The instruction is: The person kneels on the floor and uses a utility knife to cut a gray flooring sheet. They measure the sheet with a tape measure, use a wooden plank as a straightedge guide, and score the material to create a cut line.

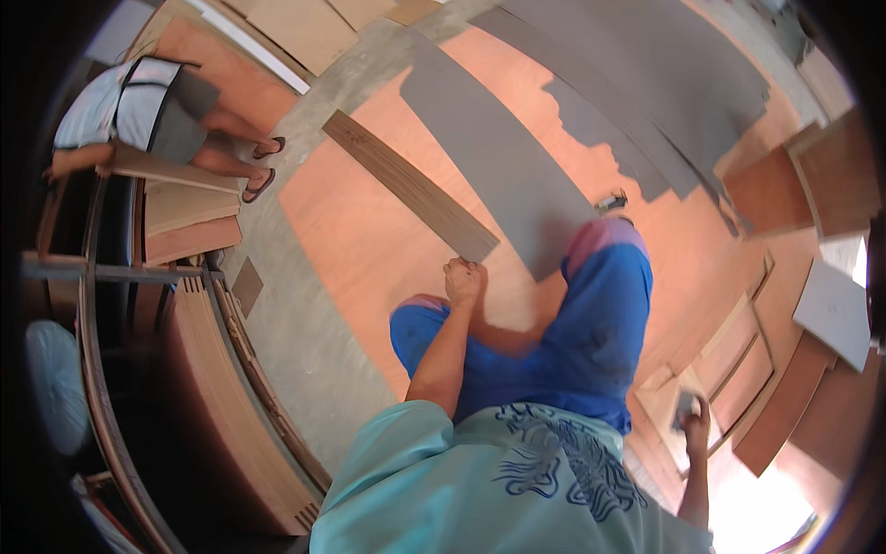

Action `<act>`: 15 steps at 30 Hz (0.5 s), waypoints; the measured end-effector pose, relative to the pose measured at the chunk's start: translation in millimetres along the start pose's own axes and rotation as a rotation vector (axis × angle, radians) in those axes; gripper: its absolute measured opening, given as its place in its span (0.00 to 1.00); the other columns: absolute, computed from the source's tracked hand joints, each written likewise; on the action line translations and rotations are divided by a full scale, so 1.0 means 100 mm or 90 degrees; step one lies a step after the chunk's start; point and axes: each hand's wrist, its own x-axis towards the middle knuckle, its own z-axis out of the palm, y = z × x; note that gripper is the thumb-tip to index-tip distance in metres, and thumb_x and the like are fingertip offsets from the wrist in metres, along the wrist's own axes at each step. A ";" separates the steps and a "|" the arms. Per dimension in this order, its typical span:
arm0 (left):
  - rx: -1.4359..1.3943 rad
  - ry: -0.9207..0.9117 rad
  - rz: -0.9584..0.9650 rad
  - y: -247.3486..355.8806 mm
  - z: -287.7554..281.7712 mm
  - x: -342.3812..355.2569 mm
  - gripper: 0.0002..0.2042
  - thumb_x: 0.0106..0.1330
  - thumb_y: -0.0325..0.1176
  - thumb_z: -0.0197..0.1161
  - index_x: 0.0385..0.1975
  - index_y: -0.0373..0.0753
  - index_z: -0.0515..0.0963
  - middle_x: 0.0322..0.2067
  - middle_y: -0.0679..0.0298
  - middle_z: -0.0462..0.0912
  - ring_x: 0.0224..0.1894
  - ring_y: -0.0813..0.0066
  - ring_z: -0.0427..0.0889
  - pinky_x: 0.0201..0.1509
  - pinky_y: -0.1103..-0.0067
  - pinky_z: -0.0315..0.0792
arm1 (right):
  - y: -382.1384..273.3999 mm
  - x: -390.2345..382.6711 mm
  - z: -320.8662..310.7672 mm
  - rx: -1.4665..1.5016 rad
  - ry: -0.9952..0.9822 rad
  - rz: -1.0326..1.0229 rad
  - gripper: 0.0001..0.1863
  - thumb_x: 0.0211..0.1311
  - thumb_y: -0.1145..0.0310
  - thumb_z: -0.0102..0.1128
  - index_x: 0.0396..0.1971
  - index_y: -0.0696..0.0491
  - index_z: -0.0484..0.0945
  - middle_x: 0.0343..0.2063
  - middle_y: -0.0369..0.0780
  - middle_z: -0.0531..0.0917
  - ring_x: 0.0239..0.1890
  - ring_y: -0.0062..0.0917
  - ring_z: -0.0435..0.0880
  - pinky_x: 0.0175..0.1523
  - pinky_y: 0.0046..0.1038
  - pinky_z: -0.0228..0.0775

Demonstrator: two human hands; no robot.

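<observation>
My left hand (pixel 464 280) is closed at the near end of a long brown wood-grain strip (pixel 406 185), which slants away to the far left over a pale orange plywood sheet (pixel 341 240). What its fingers pinch is partly hidden, but they meet the strip's near corner. Out to my right side, my right hand (pixel 699 427) grips a small grey block-like thing (pixel 685 410), too blurred to name. A long grey sheet with a ragged far end (pixel 489 138) lies right of the strip, reaching to my right knee. Just beyond that knee rests a small dark-and-silver tool (pixel 611 202).
More torn-edged grey sheets (pixel 683 83) cover the far right. Wooden panels (pixel 752 369) lean and lie along the right side. At left stands a metal rack (pixel 88 369) with stacked boards (pixel 221 369). Another person (pixel 175 120) bends over boards at the far left.
</observation>
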 end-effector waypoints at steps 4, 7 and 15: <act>-0.068 0.077 0.075 0.27 0.29 0.10 0.31 0.60 0.40 0.62 0.62 0.31 0.65 0.71 0.37 0.43 0.63 0.34 0.63 0.63 0.50 0.66 | 0.30 -1.10 -1.13 0.069 -0.171 0.178 0.07 0.59 0.74 0.63 0.37 0.54 0.79 0.29 0.35 0.82 0.33 0.21 0.81 0.39 0.29 0.76; 0.015 0.088 0.068 0.34 0.57 0.16 0.37 0.60 0.45 0.65 0.66 0.33 0.61 0.73 0.40 0.35 0.70 0.34 0.51 0.64 0.43 0.60 | 0.50 -1.60 -1.58 -0.262 -0.385 -0.046 0.11 0.61 0.63 0.67 0.26 0.56 0.83 0.24 0.37 0.83 0.27 0.23 0.81 0.32 0.29 0.75; 0.033 0.072 -0.061 0.66 0.48 0.35 0.46 0.54 0.52 0.71 0.69 0.35 0.57 0.74 0.42 0.29 0.74 0.35 0.42 0.67 0.38 0.53 | 0.47 -2.20 -1.06 -0.213 -0.195 0.448 0.12 0.62 0.63 0.66 0.27 0.58 0.83 0.23 0.38 0.83 0.25 0.24 0.81 0.30 0.29 0.75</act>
